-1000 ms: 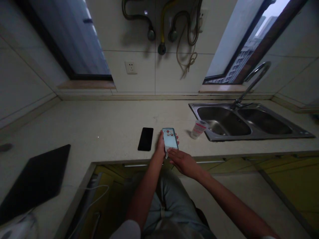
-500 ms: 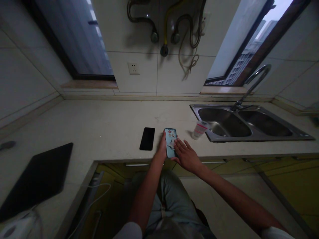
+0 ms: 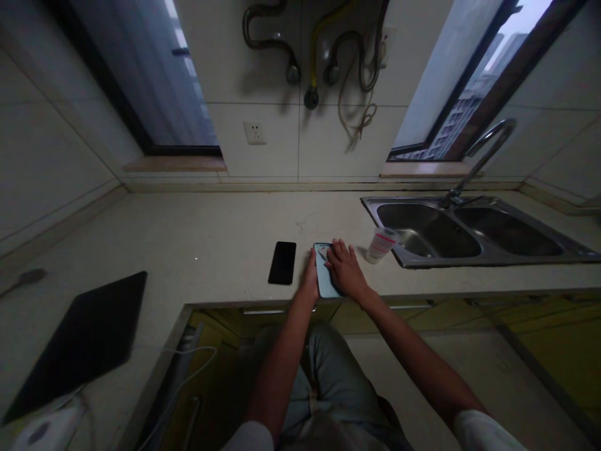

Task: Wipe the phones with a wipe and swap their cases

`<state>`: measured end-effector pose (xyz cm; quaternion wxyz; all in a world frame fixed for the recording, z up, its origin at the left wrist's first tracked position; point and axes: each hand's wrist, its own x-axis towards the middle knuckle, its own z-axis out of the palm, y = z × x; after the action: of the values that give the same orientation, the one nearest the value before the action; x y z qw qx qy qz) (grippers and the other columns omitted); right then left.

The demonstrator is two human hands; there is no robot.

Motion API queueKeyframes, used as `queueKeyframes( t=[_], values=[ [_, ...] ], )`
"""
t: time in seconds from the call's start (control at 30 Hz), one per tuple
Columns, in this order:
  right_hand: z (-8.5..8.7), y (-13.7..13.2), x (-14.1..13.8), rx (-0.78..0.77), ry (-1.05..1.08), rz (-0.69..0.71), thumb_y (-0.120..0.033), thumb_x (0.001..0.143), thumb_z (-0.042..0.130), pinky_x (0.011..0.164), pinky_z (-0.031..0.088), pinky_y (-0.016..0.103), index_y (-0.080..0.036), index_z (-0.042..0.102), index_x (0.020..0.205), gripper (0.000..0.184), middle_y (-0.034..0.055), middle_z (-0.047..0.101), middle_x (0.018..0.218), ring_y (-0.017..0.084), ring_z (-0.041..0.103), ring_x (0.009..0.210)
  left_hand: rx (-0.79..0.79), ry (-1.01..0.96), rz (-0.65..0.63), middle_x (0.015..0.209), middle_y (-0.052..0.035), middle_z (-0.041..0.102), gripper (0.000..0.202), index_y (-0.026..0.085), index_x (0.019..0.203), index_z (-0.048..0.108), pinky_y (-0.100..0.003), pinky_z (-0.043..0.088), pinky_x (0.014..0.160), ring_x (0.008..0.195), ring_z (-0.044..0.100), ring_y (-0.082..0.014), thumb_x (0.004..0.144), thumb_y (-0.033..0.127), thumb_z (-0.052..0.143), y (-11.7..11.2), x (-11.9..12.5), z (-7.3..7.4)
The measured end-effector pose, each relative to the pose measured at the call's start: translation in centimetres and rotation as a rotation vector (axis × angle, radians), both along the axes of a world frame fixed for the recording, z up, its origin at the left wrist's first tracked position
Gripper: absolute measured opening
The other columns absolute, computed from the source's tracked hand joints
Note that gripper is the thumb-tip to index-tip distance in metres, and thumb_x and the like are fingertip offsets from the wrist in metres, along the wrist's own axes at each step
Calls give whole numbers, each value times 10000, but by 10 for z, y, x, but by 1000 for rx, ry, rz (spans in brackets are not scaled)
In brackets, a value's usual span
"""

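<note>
A phone in a light blue case [image 3: 325, 280] lies back side up near the counter's front edge. My left hand [image 3: 310, 274] is closed along its left side, with the fingers partly hidden. Flat on the upper right of the case, my right hand [image 3: 345, 266] presses a small whitish wipe [image 3: 323, 252] with dark marks, most of it under the fingers. Whether the wipe is cloth or paper I cannot tell. The hand hides the camera lenses. Left of my left hand lies a black phone [image 3: 282, 263], separate from the cased one.
A clear plastic cup [image 3: 380, 245] with pink bands stands right of my right hand, beside the double steel sink [image 3: 399, 259] and its faucet [image 3: 491, 141]. At the left are a dark flat panel [image 3: 87, 341] and a white cable [image 3: 192, 374]. The counter's front edge [image 3: 263, 302] runs below my hands.
My right hand and the wipe have slid up the phone case, from its middle to the camera end, baring the lower part. My left hand keeps its hold. The view has shifted slightly.
</note>
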<state>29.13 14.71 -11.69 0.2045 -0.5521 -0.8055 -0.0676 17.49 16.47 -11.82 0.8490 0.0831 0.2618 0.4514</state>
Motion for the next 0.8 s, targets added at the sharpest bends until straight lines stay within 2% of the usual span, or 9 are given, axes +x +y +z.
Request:
queueKeyframes(
  t=[0.07,0.13,0.2,0.3,0.5,0.67,0.8],
  values=[
    [4,-2,4,48,51,22,-158,957,462,1089,366,494,-163,665,1234,343,176,509,1454,309,420,1369,-9,-29,4,1016,-119,743,585,150,1251,639,-431,514,943,1000,688,-293,954,588,390,1,1,0],
    [8,-2,11,77,109,-4,-144,945,477,962,454,420,-207,708,1169,328,144,649,1231,277,558,1163,-21,-49,1,991,-121,746,576,144,1230,647,-419,533,911,945,705,-279,954,581,393,2,3,-1],
    [12,2,17,94,179,-60,-190,955,475,819,486,364,-202,729,1127,307,125,679,1030,249,604,950,-29,-54,1,960,-121,749,567,142,1203,659,-407,550,875,891,716,-270,951,579,400,3,4,-3],
    [17,13,19,97,294,-106,-259,969,455,702,478,310,-184,744,1069,315,107,658,933,216,605,807,-20,-53,-17,941,-119,751,564,149,1187,668,-397,563,848,859,723,-264,943,590,415,3,4,-4],
    [20,27,-10,-13,307,-75,-207,964,408,776,499,324,-173,723,1119,352,121,676,1010,224,630,866,8,-27,-46,1052,-114,744,547,186,1281,627,-407,541,930,1010,701,-278,941,578,455,-2,3,-3],
    [17,18,-37,-22,324,41,-182,947,405,923,497,403,-216,696,1217,399,100,725,1107,265,628,1029,-4,-22,89,1122,-113,727,562,172,1370,559,-409,528,972,1099,667,-266,979,538,388,-1,3,-4],
    [20,7,-41,-43,366,52,-181,945,414,926,515,411,-237,701,1218,399,65,743,1134,256,658,1023,-42,-35,126,1101,-105,730,550,159,1351,573,-378,536,954,1080,670,-255,994,515,352,0,4,-6]
  ],
)
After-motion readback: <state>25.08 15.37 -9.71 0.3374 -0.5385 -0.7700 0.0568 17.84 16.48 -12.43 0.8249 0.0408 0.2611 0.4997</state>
